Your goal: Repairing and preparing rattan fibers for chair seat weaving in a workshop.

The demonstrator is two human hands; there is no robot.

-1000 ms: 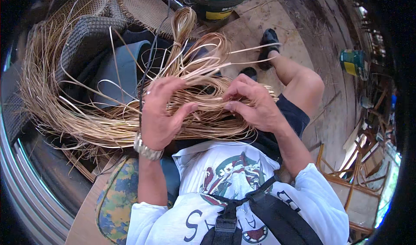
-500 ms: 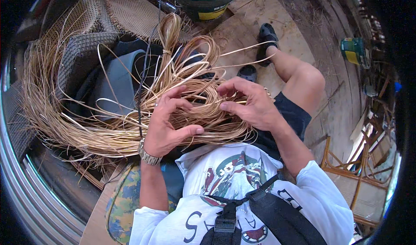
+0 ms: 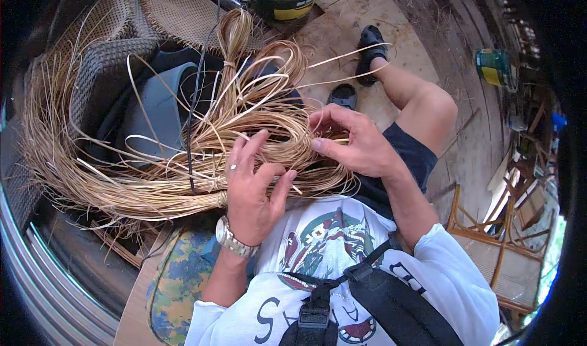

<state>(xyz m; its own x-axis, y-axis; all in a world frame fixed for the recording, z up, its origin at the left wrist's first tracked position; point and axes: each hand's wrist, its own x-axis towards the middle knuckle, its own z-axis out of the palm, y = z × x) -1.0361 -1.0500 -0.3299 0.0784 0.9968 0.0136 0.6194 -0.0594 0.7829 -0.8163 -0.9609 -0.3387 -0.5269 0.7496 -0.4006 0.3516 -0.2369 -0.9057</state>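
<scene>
A big coiled bundle of thin tan rattan strands lies across my lap and out to the left. Its looped, tied end points away from me. My left hand, with a ring and a metal watch, rests at the near side of the coil. Its thumb and index finger come together in a pinch, while other fingers stretch upward; anything pinched is too small to make out. At the coil's right end, my right hand curls thumb and fingers around some strands. Part of that grip is hidden.
Woven cane sheets and a grey curved piece lie left behind the bundle. A dark green bucket stands at the far side, another green container at right. Rattan chair frames stand at lower right. A dark cord hangs over the bundle.
My left hand has moved down and right, and its thumb and index finger have closed together. My right hand stays by the coil's right end. The whole view has shifted slightly.
</scene>
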